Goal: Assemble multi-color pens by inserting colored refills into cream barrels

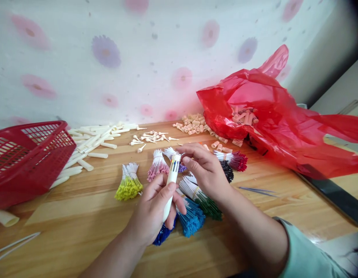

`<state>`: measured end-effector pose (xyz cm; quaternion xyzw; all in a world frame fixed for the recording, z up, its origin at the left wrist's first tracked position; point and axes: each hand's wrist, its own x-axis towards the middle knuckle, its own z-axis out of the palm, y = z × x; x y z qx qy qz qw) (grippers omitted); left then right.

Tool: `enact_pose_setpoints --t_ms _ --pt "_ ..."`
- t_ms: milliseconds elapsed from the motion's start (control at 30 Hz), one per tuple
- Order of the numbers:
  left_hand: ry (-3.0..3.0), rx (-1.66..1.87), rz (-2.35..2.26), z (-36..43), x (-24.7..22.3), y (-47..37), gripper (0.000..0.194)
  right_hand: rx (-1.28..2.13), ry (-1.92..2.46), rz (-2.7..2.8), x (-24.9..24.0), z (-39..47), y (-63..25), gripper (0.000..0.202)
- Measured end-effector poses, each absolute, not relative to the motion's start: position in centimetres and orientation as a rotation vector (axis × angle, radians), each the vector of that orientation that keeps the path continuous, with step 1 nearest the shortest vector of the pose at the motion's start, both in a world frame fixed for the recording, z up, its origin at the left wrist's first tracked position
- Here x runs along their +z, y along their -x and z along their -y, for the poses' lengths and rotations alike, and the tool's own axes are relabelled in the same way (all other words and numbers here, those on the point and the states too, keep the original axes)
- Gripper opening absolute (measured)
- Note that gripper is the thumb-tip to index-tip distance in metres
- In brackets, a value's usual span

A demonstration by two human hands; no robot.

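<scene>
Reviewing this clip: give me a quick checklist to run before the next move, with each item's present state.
1. Pen secured: ok, the left hand grips its barrel.
2. Right hand holding a part at the pen's top: cannot tell, too small to make out.
3. Dark blue bundle in full view: not ok, partly covered by the left hand.
4. Tweezers set down: ok, lying on the tabletop.
5. Red bag open: ok, pinkish parts show inside.

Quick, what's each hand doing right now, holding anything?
Left hand: closed around a white pen.
Right hand: partly curled beside the pen's top; whether it grips anything cannot be told.
</scene>
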<state>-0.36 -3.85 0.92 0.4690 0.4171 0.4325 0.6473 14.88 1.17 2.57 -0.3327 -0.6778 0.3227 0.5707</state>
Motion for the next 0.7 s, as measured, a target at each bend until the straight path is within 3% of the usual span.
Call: enact_pose_setpoints --t_ms 467,700 --pt "-0.924 0.948 -0.915 3.6 1.3 0.3 0.033 1.170 0.773 1.376 1.5 -1.1 -13.5 0.020" --pt "-1.016 1.018 -0.985 3.4 1.0 0.3 0.028 0.321 0.771 1.688 2.1 -0.5 -14.2 0.019"
